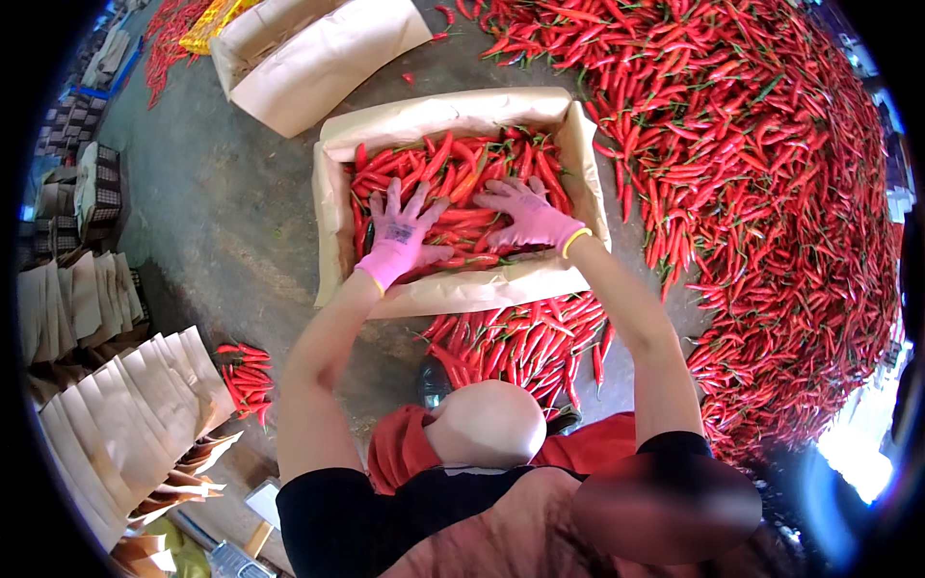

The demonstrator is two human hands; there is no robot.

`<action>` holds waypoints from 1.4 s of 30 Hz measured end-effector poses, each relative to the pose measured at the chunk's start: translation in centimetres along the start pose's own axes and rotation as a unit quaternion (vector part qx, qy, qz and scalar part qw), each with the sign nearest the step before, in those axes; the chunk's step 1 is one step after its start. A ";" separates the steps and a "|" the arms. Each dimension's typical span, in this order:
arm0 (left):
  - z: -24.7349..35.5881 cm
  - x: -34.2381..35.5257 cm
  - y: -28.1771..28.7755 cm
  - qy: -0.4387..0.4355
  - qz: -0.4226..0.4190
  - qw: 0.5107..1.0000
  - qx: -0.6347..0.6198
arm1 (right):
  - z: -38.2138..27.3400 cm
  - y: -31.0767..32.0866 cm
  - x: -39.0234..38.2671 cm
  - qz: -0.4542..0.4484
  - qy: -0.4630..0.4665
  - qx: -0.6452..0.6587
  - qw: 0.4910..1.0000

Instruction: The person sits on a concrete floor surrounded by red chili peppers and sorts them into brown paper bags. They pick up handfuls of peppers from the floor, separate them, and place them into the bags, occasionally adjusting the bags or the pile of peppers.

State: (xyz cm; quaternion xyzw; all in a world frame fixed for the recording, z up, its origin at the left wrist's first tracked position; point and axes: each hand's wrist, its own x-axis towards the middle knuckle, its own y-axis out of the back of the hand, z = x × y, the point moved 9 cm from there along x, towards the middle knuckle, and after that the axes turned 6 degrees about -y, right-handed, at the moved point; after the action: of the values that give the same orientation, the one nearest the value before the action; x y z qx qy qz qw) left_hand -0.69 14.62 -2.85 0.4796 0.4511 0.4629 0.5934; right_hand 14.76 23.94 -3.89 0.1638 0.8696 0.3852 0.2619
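Note:
A box lined with brown paper (332, 226) stands on the floor in front of me, filled with red chili peppers (462, 173). My left hand (397, 231), in a pink glove, lies on the peppers at the box's left side with its fingers spread. On the right side my right hand (530, 214), in a pink glove with a yellow cuff, rests on the peppers, its fingers stretched toward the middle. Both palms face down, and neither hand grips a pepper that I can make out. The peppers under the palms are hidden.
A large heap of red chilies (752, 193) covers the floor to the right. A smaller pile (520, 347) lies between the box and my knees. Another paper-lined box (328, 67) stands at the far left. Folded brown paper bags (135, 424) and a few chilies (248, 380) lie at left.

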 end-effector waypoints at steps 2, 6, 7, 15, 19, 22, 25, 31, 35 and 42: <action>0.6 -1.3 2.6 -0.060 0.108 0.992 -0.032 | -0.3 3.6 -1.7 0.034 0.058 0.194 0.979; 0.2 -1.9 4.8 -0.077 0.208 0.974 -0.049 | 1.2 6.3 -3.4 0.082 -0.086 0.039 0.992; -0.2 -1.1 3.6 -0.055 0.173 0.983 -0.042 | 0.3 4.6 -2.7 0.064 -0.053 0.027 0.996; 0.0 -4.0 6.8 -0.145 0.197 0.961 -0.129 | 2.4 7.5 -2.8 -0.032 -0.022 0.211 0.977; 3.8 -1.6 1.4 -0.141 0.024 0.962 -0.234 | 5.7 4.1 -4.8 -0.079 -0.062 -0.164 0.981; 3.7 0.1 -2.0 -0.124 -0.031 0.971 -0.201 | 3.6 1.5 -3.8 -0.111 -0.050 -0.180 0.976; 5.0 1.7 -2.6 -0.125 -0.073 0.973 -0.180 | 6.1 -0.4 -4.7 -0.046 -0.009 -0.124 0.991; 1.4 -1.3 2.3 -0.081 0.031 0.946 -0.312 | 3.6 3.0 -3.8 -0.129 -0.111 -0.092 0.981; -3.7 -2.9 -1.2 -0.023 -0.026 0.977 -0.209 | 5.3 -0.8 -3.3 -0.126 -0.072 -0.062 0.988; -2.7 -1.8 5.3 -0.067 0.219 0.972 -0.058 | -2.8 4.0 1.7 0.055 0.012 -0.056 0.997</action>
State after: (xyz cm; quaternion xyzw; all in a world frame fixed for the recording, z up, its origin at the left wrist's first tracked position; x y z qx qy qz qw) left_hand -4.28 13.88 2.16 0.5616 0.2670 0.5733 0.5335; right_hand 12.07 25.67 0.17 0.1913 0.8395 0.4492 0.2385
